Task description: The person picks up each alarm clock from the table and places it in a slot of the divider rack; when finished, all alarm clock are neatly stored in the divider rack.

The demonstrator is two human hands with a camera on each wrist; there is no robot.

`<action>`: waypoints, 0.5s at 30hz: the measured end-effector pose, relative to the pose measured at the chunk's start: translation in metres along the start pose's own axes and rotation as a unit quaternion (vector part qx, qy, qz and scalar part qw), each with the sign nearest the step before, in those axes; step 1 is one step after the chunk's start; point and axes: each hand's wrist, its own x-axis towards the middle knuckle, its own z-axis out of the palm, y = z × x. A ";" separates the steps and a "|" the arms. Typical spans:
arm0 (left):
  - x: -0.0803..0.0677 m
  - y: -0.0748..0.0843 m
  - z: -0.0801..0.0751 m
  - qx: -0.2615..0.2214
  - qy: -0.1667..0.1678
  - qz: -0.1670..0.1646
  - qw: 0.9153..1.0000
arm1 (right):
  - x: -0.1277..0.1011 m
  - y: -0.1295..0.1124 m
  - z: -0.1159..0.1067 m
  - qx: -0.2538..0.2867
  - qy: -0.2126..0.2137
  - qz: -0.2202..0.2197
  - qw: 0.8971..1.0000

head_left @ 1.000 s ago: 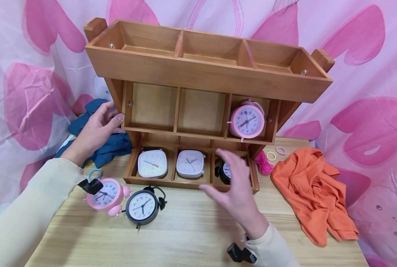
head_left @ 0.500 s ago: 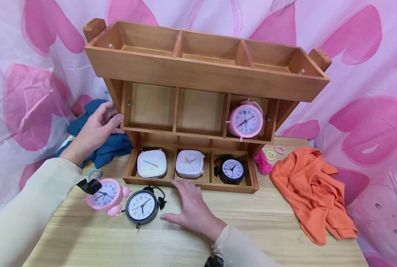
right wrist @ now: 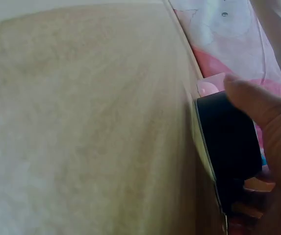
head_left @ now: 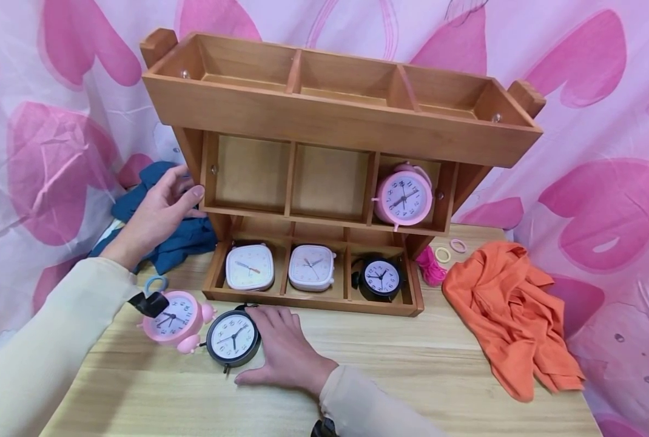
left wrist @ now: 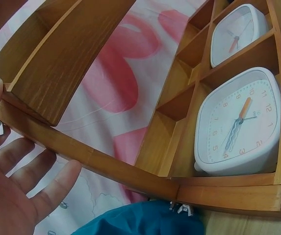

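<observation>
A black twin-bell alarm clock (head_left: 233, 337) lies face up on the table. My right hand (head_left: 289, 349) is spread around its right side, fingers at the bells and thumb beside its lower edge. The right wrist view shows the thumb over the clock's dark side (right wrist: 228, 137). A pink alarm clock (head_left: 170, 317) lies just left of it. My left hand (head_left: 161, 209) holds the left side of the three-tier wooden rack (head_left: 335, 118), thumb at the front edge, fingers along the side post.
The rack's bottom tier holds two white clocks (head_left: 250, 269) and a small black clock (head_left: 381, 278). Another pink clock (head_left: 404, 197) sits in its middle tier. Orange cloth (head_left: 512, 315) lies right, blue cloth (head_left: 185, 243) left. Hair ties (head_left: 443, 255) and pink cord (head_left: 431, 267) lie near the rack.
My right hand has moved left and down from in front of the rack's small black clock to the black alarm clock on the table. My left hand has stayed at the rack.
</observation>
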 end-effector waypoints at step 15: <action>0.000 0.000 0.001 0.002 0.003 -0.003 1.000 | 0.007 -0.004 0.003 -0.030 0.015 0.017 0.999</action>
